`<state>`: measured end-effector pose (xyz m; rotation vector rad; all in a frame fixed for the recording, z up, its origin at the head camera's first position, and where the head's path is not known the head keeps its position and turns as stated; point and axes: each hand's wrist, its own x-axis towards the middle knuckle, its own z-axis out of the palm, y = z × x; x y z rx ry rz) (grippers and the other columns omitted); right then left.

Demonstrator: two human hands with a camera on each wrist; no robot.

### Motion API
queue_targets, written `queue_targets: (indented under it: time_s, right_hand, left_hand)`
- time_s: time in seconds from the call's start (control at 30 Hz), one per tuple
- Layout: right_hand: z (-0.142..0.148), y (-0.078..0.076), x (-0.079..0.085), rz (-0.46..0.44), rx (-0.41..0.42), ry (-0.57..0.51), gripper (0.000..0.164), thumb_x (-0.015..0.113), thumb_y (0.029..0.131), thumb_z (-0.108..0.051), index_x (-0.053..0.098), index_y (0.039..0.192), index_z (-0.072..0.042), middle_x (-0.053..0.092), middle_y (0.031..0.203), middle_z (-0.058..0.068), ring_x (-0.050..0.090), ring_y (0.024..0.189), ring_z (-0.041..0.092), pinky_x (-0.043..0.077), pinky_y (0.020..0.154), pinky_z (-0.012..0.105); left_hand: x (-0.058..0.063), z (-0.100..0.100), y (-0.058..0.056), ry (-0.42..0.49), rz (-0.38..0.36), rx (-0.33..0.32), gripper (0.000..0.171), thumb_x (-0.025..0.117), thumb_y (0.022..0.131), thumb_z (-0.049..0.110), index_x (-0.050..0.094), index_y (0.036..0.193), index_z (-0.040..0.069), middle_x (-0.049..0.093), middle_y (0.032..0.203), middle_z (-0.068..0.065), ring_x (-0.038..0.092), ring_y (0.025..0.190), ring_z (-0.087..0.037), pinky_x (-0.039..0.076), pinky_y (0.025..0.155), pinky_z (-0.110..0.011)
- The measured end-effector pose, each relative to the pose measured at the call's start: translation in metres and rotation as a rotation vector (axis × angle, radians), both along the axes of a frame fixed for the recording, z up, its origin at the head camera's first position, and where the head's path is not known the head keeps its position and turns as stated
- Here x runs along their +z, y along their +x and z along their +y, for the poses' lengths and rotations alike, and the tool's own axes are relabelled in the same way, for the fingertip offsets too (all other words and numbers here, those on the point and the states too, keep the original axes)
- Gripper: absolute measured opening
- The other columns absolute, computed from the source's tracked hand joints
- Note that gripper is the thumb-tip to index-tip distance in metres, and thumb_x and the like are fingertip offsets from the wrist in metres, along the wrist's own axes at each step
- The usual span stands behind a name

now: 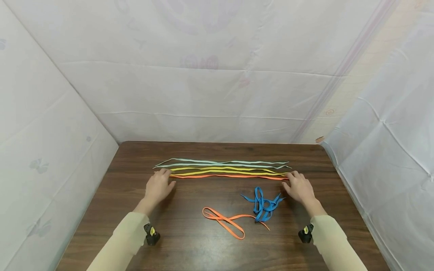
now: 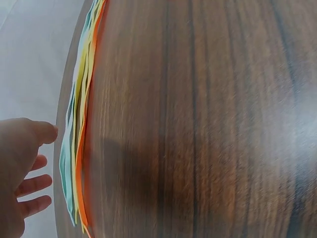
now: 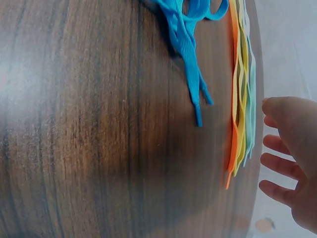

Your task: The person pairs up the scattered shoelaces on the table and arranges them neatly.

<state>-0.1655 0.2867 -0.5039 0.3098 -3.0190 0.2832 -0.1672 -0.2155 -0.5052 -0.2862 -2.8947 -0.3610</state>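
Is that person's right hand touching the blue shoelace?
Apart. The right wrist view shows bare table and a row of straight laces between the right hand and the blue shoelace.

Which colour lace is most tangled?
The blue lace bunch: it's a jumbled heap, while the near orange lace loops loosely and the far laces lie stretched.

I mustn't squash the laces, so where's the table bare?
The table is bare between the left hand and the looped orange lace, and behind the pale green laces to the far edge. It's crowded where those, the yellow laces and the straight orange lace lie together, and where the blue lace meets the looped one.
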Motion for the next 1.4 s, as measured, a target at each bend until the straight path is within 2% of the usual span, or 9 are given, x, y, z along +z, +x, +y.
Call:
queue_targets:
  time_s: [0.17,0.47,0.9,1.13,1.4]
  right_hand:
    - [-0.006,0.002,0.003,0.040,0.044,0.007,0.036,0.058,0.081,-0.028,0.056,0.109,-0.006,0.052,0.105,0.016,0.051,0.091,0.034,0.042,0.069,0.049]
    - [-0.022,0.005,0.009,0.068,0.093,0.011,0.037,0.060,0.079,-0.029,0.057,0.109,-0.005,0.053,0.103,0.013,0.051,0.091,0.031,0.043,0.070,0.047]
    - [-0.052,0.014,0.007,0.189,0.268,-0.036,0.030,0.064,0.076,-0.024,0.060,0.103,-0.010,0.057,0.097,0.006,0.054,0.086,0.025,0.045,0.066,0.041]
    - [-0.073,0.023,0.005,0.200,0.343,-0.048,0.029,0.066,0.076,-0.024,0.061,0.102,-0.012,0.056,0.099,0.003,0.054,0.086,0.021,0.045,0.064,0.037]
    - [-0.098,0.039,-0.003,0.202,0.477,-0.060,0.027,0.067,0.075,-0.023,0.061,0.099,-0.013,0.055,0.096,0.001,0.054,0.085,0.019,0.045,0.065,0.033]
  left_hand:
    - [-0.001,0.012,0.007,-0.023,0.024,-0.044,0.038,0.068,0.072,0.027,0.059,0.103,0.008,0.058,0.100,-0.012,0.055,0.091,-0.032,0.044,0.073,-0.045]
    - [-0.005,0.039,0.017,-0.004,0.049,-0.134,0.039,0.070,0.071,0.028,0.060,0.104,0.010,0.057,0.100,-0.009,0.054,0.091,-0.027,0.044,0.073,-0.043]
    - [-0.007,0.070,0.028,0.018,-0.035,-0.214,0.039,0.069,0.071,0.029,0.060,0.105,0.013,0.056,0.100,-0.002,0.053,0.089,-0.020,0.044,0.076,-0.038]
    - [-0.012,0.084,0.034,0.041,-0.023,-0.277,0.036,0.070,0.071,0.028,0.061,0.102,0.013,0.056,0.098,-0.001,0.053,0.087,-0.019,0.044,0.073,-0.036]
    - [-0.016,0.097,0.044,0.051,-0.060,-0.347,0.031,0.069,0.072,0.024,0.061,0.100,0.014,0.056,0.097,0.001,0.053,0.087,-0.016,0.045,0.073,-0.034]
